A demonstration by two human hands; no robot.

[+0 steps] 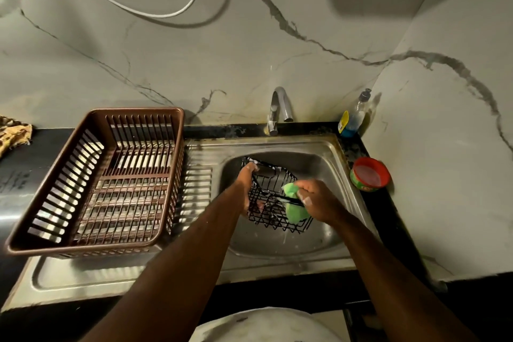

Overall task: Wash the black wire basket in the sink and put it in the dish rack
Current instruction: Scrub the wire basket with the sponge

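Patterned cloth (12, 134) cut off by left edge; left fingertips hidden.

The black worktop (374, 153) carries a stainless sink unit (319, 147). A brown plastic dish rack (91, 251) stands on the drainboard (83, 275). A soap bottle (354, 116), red-rimmed tub (370, 174) and patterned cloth (12, 133) rest on the worktop.

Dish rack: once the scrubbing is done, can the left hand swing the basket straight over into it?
Probably yes: the dish rack sits just left of the sink, nothing visible inside; the left hand grips the black wire basket.
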